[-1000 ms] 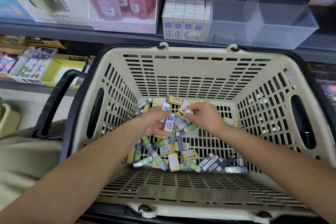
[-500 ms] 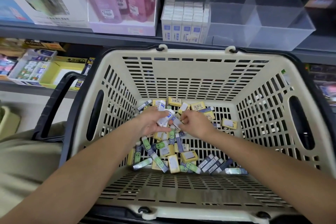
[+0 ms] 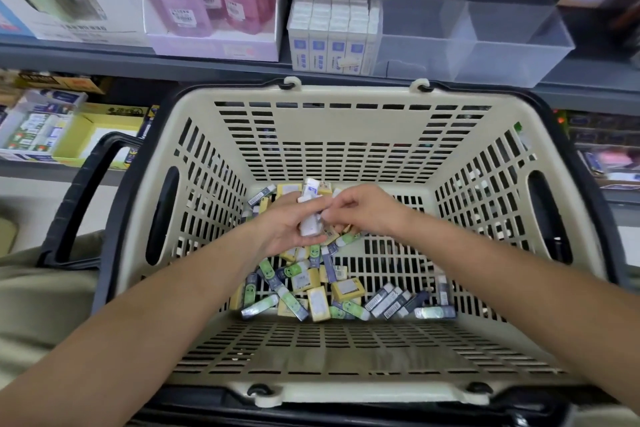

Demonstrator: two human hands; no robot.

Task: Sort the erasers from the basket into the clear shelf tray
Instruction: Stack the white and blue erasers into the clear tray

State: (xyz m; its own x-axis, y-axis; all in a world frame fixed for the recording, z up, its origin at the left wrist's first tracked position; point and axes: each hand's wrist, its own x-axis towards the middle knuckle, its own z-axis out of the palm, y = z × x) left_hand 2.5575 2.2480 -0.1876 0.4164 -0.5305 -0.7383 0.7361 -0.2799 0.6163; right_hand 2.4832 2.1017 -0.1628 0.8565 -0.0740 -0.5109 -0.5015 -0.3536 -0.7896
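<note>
One beige basket (image 3: 329,135) sits just below the shelf (image 3: 86,54). A few dozen loose erasers (image 3: 311,288), yellow, green and dark blue, lie jumbled on its floor, too tangled to count exactly. Two bare forearms reach in from the near side. The left hand (image 3: 287,229), palm up, grips a small bunch of white erasers (image 3: 309,218). The right hand (image 3: 367,210) pinches that bunch from the right. On the shelf beyond, one clear tray (image 3: 502,45) shows three compartments, the left one packed with white packs (image 3: 332,42), four across.
</note>
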